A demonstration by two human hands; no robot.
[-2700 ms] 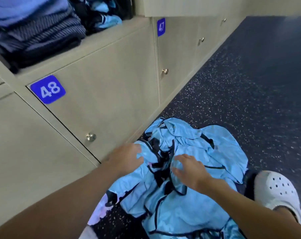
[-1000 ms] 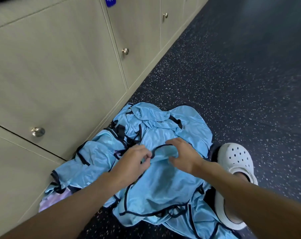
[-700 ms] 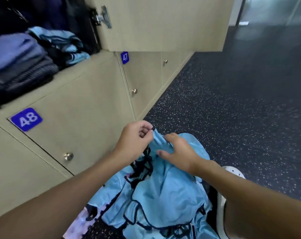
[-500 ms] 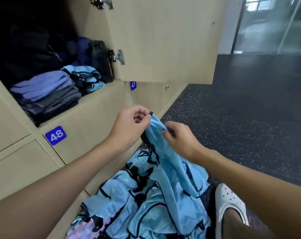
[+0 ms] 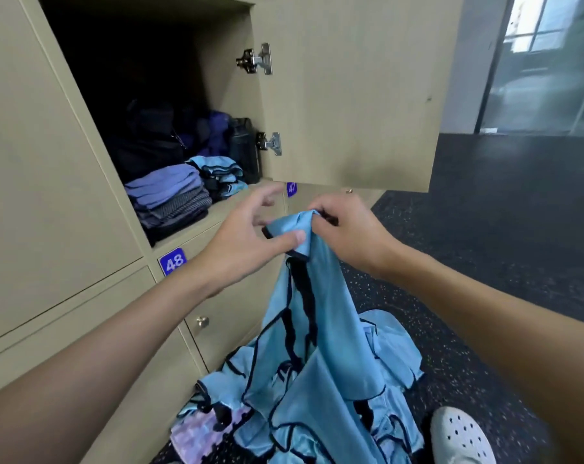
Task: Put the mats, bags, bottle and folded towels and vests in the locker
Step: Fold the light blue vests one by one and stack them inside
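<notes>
A light blue vest with black trim [image 5: 312, 316] hangs from my two hands in front of the lockers. My right hand [image 5: 347, 236] pinches its top edge. My left hand [image 5: 247, 239] holds the same edge with the thumb, its fingers spread. More blue vests [image 5: 387, 356] lie heaped on the floor below. The open locker [image 5: 223, 209] holds folded purple and striped towels [image 5: 170, 192], folded blue vests [image 5: 221, 172], a dark bottle [image 5: 245, 149] and dark bags [image 5: 149, 139] at the back.
The locker door [image 5: 350, 92] stands open to the right above my hands. Closed lockers 48 [image 5: 172, 261] and 47 [image 5: 291, 188] sit below. A purple patterned mat [image 5: 203, 437] lies by the heap. My white clog [image 5: 461, 437] stands on the dark speckled floor [image 5: 484, 262].
Both hands lifted one vest up off the floor heap to locker height. The view rose from the floor to the open locker. My left fingers have spread.
</notes>
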